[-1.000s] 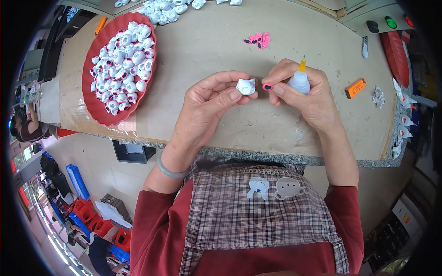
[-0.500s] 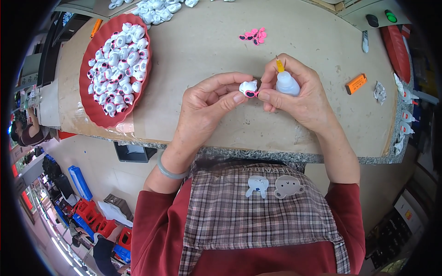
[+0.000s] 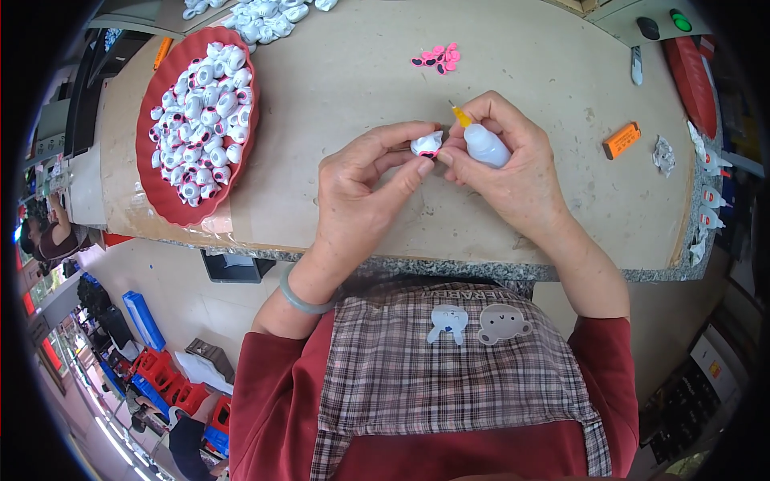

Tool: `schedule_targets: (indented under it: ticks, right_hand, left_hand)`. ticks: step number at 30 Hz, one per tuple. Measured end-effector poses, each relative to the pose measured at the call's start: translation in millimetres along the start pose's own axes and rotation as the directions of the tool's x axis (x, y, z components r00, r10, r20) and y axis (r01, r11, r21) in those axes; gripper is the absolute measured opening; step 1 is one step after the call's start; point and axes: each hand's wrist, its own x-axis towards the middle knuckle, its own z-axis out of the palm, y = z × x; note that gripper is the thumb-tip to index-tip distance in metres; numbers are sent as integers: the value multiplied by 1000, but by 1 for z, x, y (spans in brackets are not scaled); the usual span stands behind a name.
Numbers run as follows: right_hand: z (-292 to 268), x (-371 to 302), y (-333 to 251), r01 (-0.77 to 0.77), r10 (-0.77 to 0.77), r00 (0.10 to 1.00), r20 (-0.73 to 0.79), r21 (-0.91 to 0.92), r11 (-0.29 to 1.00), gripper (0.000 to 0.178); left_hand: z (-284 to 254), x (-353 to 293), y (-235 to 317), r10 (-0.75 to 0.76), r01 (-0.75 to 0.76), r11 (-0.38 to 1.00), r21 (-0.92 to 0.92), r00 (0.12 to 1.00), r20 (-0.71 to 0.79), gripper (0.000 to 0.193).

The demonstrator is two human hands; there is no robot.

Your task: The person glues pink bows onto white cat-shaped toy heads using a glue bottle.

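Observation:
Between the thumb and fingers of my left hand (image 3: 365, 172) is a small white cat-head figurine (image 3: 426, 143) with pointed ears. A pink-edged black piece (image 3: 429, 155) sits on its lower front, and my right thumb and fingertip touch it there. My right hand (image 3: 509, 156) also holds a glue bottle (image 3: 486, 145), translucent white with a yellow needle tip that tilts up and to the left. Farther back on the table lies a small pile of pink and black pieces (image 3: 438, 58).
At the left a red scalloped tray (image 3: 152, 188) is heaped with similar white figurines (image 3: 200, 120). More white pieces (image 3: 269, 20) lie at the back. On the right are an orange box (image 3: 622, 141), crumpled foil (image 3: 663, 156), a cutter (image 3: 637, 66) and several small bottles (image 3: 710, 207) along the edge.
The figurine has shifted slightly left and up, turning a little in my fingers. My right hand has moved left with the glue bottle, whose tip now leans further left.

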Motion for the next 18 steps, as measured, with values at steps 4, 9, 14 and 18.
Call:
schedule_targets:
  ticks: [4,9,14,18]
  right_hand:
    - [1,0,0,61,-63,998,-24,-73,995,26]
    - [3,2,6,210,-219,975,-37,-169,963,27]
    - [5,1,12,318,-336,942,-21,-270,909,27]
    - [5,1,17,244,-262,964,-45,-239,940,26]
  left_hand:
    - [-1,0,1,-15,15,999,-35,1000,-4,24]
    - [-3,-1,2,-18,18,996,-85,1000,8,24]
    - [-3,-5,-3,-36,33,989,-141,999,-17,24]
    - [-1,-3,-7,-62,57,986,-156,998,-28,22]
